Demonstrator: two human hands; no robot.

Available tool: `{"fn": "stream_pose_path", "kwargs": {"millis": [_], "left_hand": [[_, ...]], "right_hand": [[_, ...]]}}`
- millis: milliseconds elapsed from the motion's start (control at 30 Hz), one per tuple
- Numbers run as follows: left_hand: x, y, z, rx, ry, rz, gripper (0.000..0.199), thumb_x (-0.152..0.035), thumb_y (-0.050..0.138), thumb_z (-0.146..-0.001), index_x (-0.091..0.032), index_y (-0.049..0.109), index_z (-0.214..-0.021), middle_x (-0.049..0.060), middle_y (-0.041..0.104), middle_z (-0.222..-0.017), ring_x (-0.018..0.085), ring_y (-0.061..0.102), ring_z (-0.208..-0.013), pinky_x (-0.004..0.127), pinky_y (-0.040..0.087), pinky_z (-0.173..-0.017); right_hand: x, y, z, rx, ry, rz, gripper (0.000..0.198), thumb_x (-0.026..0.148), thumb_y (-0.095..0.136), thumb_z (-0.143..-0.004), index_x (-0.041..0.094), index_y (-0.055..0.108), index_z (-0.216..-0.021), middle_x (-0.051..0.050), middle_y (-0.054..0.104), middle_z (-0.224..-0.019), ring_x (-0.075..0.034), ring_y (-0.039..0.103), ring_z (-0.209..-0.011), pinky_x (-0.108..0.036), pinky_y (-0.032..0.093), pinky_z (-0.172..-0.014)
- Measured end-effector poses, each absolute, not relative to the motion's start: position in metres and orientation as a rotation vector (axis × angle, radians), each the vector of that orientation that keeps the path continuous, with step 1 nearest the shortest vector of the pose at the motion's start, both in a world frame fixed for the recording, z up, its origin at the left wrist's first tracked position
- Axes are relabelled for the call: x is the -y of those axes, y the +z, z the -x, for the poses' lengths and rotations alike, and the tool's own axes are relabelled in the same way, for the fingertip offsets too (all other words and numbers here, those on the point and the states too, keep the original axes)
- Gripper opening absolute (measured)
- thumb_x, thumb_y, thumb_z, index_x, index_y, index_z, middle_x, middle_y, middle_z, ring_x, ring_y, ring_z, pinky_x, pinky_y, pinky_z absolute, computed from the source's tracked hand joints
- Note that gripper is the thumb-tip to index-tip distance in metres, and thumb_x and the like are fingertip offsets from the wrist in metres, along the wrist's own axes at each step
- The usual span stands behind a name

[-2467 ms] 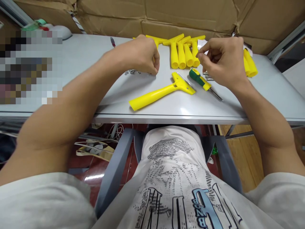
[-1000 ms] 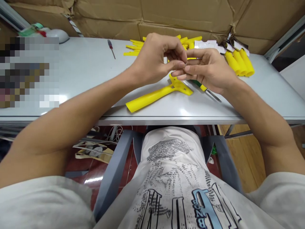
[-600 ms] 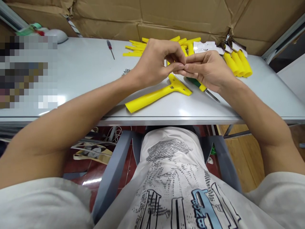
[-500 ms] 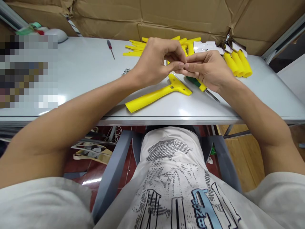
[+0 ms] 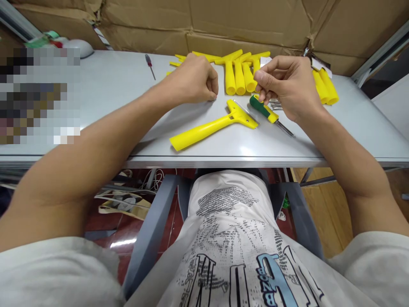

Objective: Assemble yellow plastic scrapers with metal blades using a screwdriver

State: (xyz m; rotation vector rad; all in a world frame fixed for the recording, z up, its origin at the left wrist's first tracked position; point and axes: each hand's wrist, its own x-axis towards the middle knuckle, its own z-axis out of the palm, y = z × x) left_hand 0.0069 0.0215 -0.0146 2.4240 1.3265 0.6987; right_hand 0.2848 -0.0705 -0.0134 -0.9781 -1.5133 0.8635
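Observation:
My left hand hangs low over the table with its fingers curled and thumb drawn in; anything it holds is hidden. To the right, my right hand is raised, thumb and fingers pinched together on something I cannot make out. Between and below them lies a yellow scraper, its T-shaped head toward the right and a thin strip along the head's edge. Beside that head rests a green-and-yellow screwdriver, shaft pointing to the lower right. Small metal pieces show partly behind my right hand.
Several yellow scraper handles lie in a group at the back. More yellow handles with white heads are at the right. A small screwdriver lies back left. Cardboard lines the rear; the table's front edge is near my lap.
My hands were together, fingertips touching above the scraper. They have parted: the left moved left and slightly down, the right a little to the right. The scraper and green-and-yellow screwdriver stayed in place.

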Motion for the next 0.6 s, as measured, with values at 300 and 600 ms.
{"fn": "stream_pose_path", "kwargs": {"millis": [300, 600], "left_hand": [[0.011, 0.001, -0.015, -1.226, 0.723, -2.218, 0.025, -0.048, 0.093, -0.107, -0.030, 0.087, -0.090, -0.001, 0.084, -0.083, 0.021, 0.067, -0.086, 0.036, 0.049, -0.094], [0.026, 0.006, -0.027, -1.131, 0.571, -1.815, 0.044, -0.034, 0.120, -0.070, -0.028, 0.091, -0.102, 0.004, 0.088, -0.089, 0.033, 0.084, -0.102, 0.056, 0.065, -0.107]], "right_hand": [[0.068, -0.016, -0.286, 1.586, 0.882, 0.970, 0.043, 0.071, 0.125, -0.081, 0.039, 0.096, -0.087, -0.001, 0.088, -0.088, -0.027, 0.084, -0.080, -0.047, 0.071, -0.071], [0.072, -0.011, -0.284, 1.642, 0.831, 1.036, 0.045, 0.067, 0.123, -0.081, 0.038, 0.088, -0.082, 0.000, 0.089, -0.088, -0.026, 0.081, -0.074, -0.043, 0.066, -0.063]]}}
